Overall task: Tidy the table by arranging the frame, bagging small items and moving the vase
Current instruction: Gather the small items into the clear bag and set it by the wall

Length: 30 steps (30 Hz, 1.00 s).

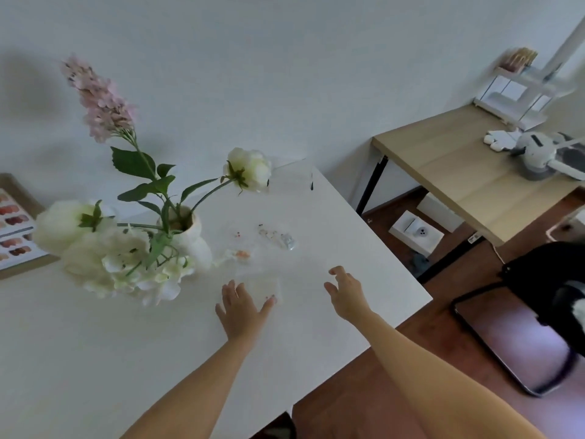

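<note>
A white vase (193, 245) with white and pink flowers stands at the left of the white table (95, 343). A wooden frame (15, 229) showing colour swatches lies at the far left edge of the view. Several small items (275, 237) and a few tiny beads lie scattered right of the vase. A clear plastic bag (264, 285) lies flat in front of them. My left hand (242, 307) hovers open, its thumb at the bag's near edge. My right hand (346, 293) is open above the table, right of the bag, holding nothing.
A wooden desk (459, 172) stands to the right with a white rack (519, 93) and a white device (538, 153) on it. A black chair (544, 286) and a white box (414, 231) sit on the brown floor. The white wall runs behind.
</note>
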### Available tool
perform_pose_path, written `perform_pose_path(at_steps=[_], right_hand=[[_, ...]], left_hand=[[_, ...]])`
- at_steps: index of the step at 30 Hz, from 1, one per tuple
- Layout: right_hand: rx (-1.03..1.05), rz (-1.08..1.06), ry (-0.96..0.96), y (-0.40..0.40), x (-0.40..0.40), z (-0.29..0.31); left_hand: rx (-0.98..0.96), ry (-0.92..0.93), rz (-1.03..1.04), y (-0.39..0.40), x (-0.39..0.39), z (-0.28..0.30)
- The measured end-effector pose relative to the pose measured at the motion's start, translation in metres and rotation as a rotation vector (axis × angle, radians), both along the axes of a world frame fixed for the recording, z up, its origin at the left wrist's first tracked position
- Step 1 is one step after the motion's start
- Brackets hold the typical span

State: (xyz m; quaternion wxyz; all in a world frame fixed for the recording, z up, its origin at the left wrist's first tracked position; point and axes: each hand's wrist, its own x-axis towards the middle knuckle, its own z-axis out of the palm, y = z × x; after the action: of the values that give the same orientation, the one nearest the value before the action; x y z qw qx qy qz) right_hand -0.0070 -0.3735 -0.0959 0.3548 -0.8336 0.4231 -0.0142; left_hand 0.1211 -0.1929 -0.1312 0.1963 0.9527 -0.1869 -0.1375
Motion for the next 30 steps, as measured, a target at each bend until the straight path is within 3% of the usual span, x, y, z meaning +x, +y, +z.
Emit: perform_pose_path(at_steps=[11, 26, 30], right_hand=[[0.011, 0.123, 0.050, -0.052, 0.070, -0.012], [-0.117, 0.753, 0.138, -0.097, 0.169, -0.025], [-0.176, 0.857, 0.149, -0.107, 0.176, -0.030]], left_hand=[[-0.018, 0.019, 0.194, -0.031, -0.003, -0.016], [0.017, 0.022, 0.549, -0.050, -0.031, 0.009], [-0.074, -0.009, 0.636, -0.062, -0.040, 0.015]])
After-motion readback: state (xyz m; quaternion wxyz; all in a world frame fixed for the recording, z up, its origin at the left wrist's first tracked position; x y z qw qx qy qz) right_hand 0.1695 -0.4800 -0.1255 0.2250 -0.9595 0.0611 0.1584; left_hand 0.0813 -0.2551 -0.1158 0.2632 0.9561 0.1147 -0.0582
